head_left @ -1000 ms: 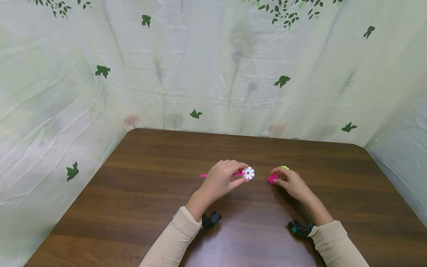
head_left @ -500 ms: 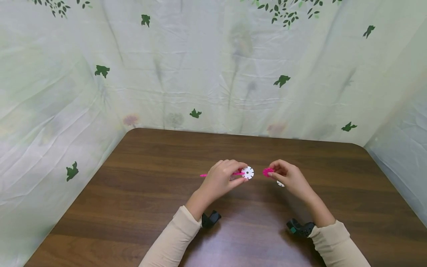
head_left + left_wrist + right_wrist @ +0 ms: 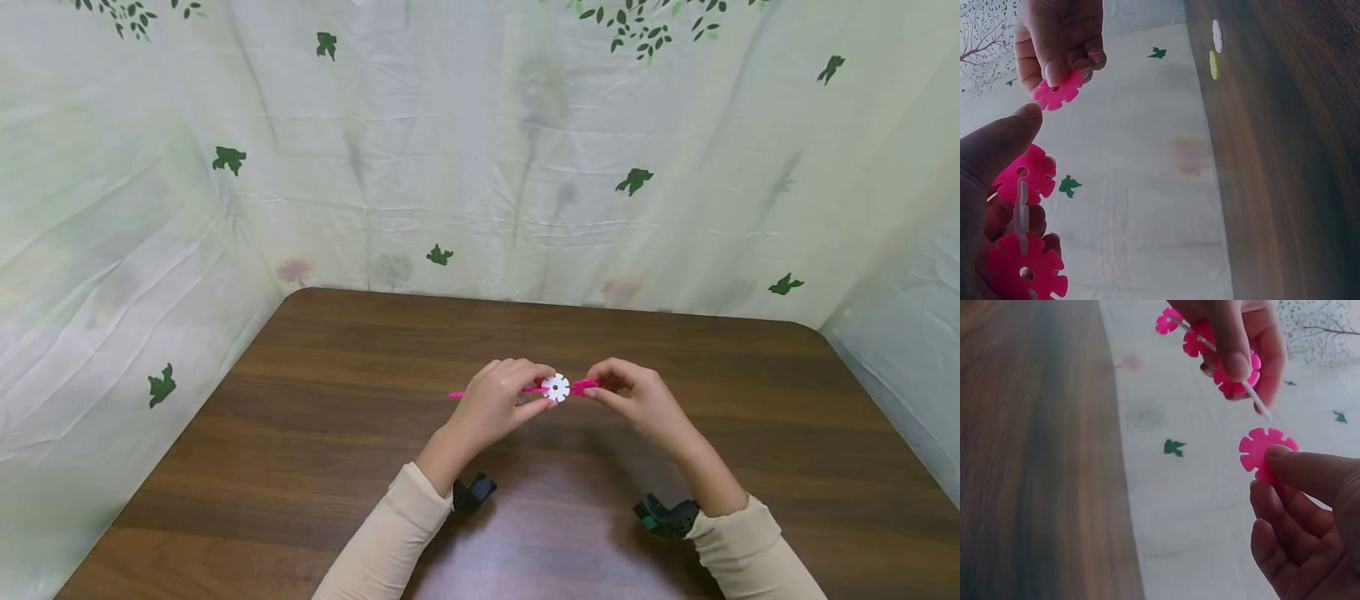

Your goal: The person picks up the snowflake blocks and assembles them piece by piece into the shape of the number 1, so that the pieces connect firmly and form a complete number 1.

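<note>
My left hand grips a chain of notched plastic snowflake discs, pink and white slotted together edge to edge. At its right end is a white disc, facing the head camera. Pink discs of the chain line up behind the fingers in the right wrist view. My right hand pinches a single pink disc between thumb and fingers. That pink disc appears nearly edge-on in the head view, right at the rim of the white end disc. In the right wrist view a small gap shows between them.
A loose white disc and a yellow disc lie on the brown wooden table; the right hand hides them in the head view. A pale printed curtain hangs behind the table's far edge.
My right hand has lifted the pink disc from near the loose discs and carried it left to the chain's white end, turning it nearly edge-on. The left hand has stayed almost still.
</note>
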Motion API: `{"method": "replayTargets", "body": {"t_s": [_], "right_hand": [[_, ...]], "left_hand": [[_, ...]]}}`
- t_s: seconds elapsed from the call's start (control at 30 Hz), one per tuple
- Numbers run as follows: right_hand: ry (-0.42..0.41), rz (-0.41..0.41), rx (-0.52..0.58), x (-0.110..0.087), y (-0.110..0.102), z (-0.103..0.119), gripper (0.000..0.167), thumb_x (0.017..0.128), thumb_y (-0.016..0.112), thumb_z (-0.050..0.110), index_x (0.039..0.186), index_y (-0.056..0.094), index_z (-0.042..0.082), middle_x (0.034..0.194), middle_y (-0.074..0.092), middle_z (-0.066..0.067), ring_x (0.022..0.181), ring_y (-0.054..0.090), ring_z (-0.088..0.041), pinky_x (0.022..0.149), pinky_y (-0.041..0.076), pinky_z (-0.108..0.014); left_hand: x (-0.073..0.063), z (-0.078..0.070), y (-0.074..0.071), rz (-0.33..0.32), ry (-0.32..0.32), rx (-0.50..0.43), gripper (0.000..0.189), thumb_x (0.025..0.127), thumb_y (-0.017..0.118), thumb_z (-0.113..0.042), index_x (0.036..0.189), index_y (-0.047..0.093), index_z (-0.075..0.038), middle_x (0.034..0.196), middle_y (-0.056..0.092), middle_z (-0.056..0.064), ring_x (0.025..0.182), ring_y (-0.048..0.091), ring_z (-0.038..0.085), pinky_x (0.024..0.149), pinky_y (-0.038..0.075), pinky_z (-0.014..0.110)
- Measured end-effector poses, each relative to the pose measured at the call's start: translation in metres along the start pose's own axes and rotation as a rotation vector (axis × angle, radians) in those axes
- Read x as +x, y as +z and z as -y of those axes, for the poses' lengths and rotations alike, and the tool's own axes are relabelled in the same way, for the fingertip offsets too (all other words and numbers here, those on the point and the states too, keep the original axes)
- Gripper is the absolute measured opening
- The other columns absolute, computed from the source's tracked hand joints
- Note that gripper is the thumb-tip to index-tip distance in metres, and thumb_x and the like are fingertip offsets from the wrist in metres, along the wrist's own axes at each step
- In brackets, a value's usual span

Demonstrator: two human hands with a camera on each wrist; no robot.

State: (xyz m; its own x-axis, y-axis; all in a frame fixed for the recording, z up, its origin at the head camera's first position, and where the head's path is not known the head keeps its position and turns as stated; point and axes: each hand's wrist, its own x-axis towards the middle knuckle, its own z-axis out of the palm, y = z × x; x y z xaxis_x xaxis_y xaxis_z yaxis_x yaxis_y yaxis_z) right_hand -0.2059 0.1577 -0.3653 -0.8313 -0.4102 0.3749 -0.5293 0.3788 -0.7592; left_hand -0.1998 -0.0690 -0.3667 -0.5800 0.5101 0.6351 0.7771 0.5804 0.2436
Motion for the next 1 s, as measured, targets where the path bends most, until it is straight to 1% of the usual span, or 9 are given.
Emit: {"method": "replayTargets", "body": {"t_s": [0.27,0.47,0.57,0.8,1.0], "right_hand": [[-0.055,-0.010,-0.014,0.001,0.002,0.004,0.018,0.074,0.069,-0.003,0.087,0.063,0.008,0.081,0.060,0.001,0.068,0.054,-0.013,0.059,0.048,-0.029],[-0.094,-0.027,-0.016,0.001,0.003,0.006,0.017,0.074,0.070,0.001,0.088,0.064,0.009,0.084,0.059,0.003,0.071,0.056,-0.013,0.063,0.048,-0.025],[-0.119,-0.043,-0.014,0.001,0.004,0.008,0.017,0.074,0.070,0.001,0.087,0.064,0.009,0.084,0.060,0.003,0.071,0.056,-0.013,0.062,0.048,-0.024],[-0.197,-0.100,-0.039,0.000,0.003,0.039,0.015,0.071,0.067,-0.011,0.081,0.064,0.000,0.079,0.062,-0.007,0.066,0.053,-0.014,0.055,0.043,-0.021],[-0.286,-0.131,-0.038,0.001,0.004,0.038,0.018,0.069,0.067,-0.015,0.080,0.065,-0.001,0.078,0.063,-0.010,0.068,0.056,-0.014,0.055,0.042,-0.019]], "left_hand": [[0.000,0.000,0.000,-0.005,0.000,0.000,0.034,0.073,0.075,-0.025,0.102,0.065,-0.010,0.091,0.063,-0.004,0.081,0.055,0.006,0.069,0.040,0.023],[0.000,0.000,0.001,-0.016,0.016,0.005,0.033,0.074,0.075,-0.025,0.101,0.065,-0.010,0.091,0.063,-0.004,0.080,0.055,0.007,0.068,0.040,0.023],[0.000,0.000,0.001,-0.026,0.021,0.005,0.032,0.074,0.075,-0.025,0.101,0.065,-0.010,0.091,0.063,-0.004,0.079,0.055,0.007,0.068,0.040,0.023],[0.001,-0.002,0.000,-0.026,0.028,0.005,0.031,0.076,0.073,-0.025,0.102,0.064,-0.009,0.090,0.063,-0.004,0.078,0.054,0.007,0.065,0.038,0.023],[0.001,-0.002,0.000,-0.019,0.027,-0.002,0.031,0.077,0.072,-0.024,0.102,0.063,-0.008,0.090,0.061,-0.004,0.077,0.053,0.006,0.066,0.038,0.023]]}}
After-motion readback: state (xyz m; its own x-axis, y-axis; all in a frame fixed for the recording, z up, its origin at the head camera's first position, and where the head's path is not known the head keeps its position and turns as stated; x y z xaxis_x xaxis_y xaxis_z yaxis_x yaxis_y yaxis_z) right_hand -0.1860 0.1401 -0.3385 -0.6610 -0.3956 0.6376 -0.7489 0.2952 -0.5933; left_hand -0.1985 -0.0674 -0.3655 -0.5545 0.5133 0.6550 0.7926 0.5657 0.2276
